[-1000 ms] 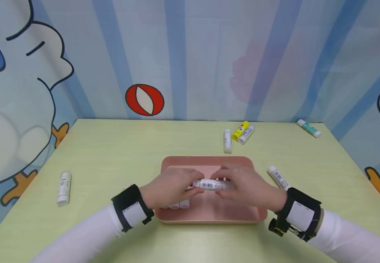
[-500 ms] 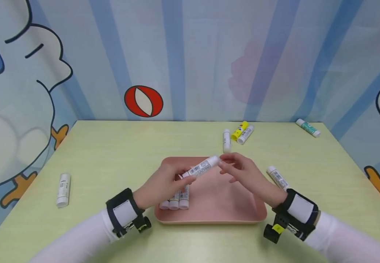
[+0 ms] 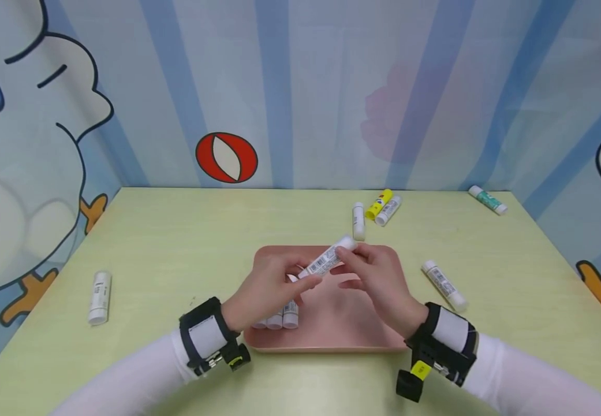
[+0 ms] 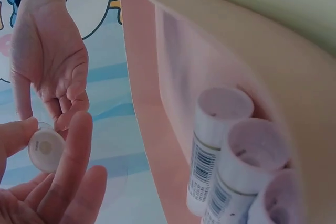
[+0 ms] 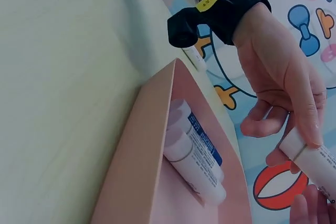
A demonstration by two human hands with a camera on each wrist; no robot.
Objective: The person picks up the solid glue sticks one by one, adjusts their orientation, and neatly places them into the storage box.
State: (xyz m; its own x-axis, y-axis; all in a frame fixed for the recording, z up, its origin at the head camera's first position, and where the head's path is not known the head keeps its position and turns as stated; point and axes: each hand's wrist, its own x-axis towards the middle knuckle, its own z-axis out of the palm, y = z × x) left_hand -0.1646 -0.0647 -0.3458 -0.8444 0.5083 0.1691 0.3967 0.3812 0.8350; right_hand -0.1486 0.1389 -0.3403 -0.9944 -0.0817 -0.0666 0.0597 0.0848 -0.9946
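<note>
Nearest the table's front edge sits the shallow pink plastic tray (image 3: 331, 341), with three white barcode-labelled glue sticks (image 3: 279, 318) lying side by side in its front-left corner. Above the tray's middle, the left hand (image 3: 266, 289) grips the lower end of a white cylindrical glue stick with a barcode label (image 3: 326, 260), held off the tray and tilted up toward the back right. The right hand (image 3: 378, 277) pinches the stick's upper end with its fingertips — the other fingers loosely curled. Farther out on the pale green table (image 3: 186, 242), another white glue stick (image 3: 443, 284) lies near the tray's right side, one (image 3: 99, 297) lies toward the left edge — and a yellow glue stick (image 3: 378, 204) rests near the back edge.
</note>
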